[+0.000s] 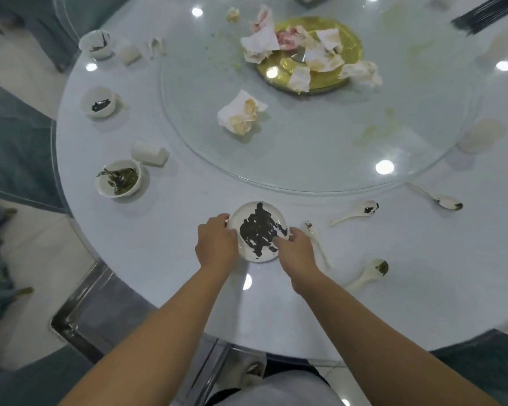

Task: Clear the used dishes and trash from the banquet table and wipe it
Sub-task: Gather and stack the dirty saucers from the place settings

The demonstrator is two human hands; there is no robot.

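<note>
A small white plate [248, 213] smeared with dark sauce sits near the front edge of the round white table [173, 276]. My left hand [216, 244] grips its left rim with curled fingers. My right hand [295, 249] holds the right rim, fingertips lying over the edge onto the sauce. Three white bowls with dark or green leftovers stand along the left: near [121, 181], middle [100, 104], far [96, 43]. Several dirty white spoons lie to the right, one [355, 212] just past the plate. Crumpled used napkins [242, 115] lie on the glass turntable [320, 159].
A gold platter [349, 39] piled with soiled napkins sits at the turntable's far side. Rolled white towels [148, 152] lie between the bowls. Black chopsticks [487, 16] are at the far right. Teal-covered chairs [15, 136] ring the table's left; a metal frame [79, 306] stands below left.
</note>
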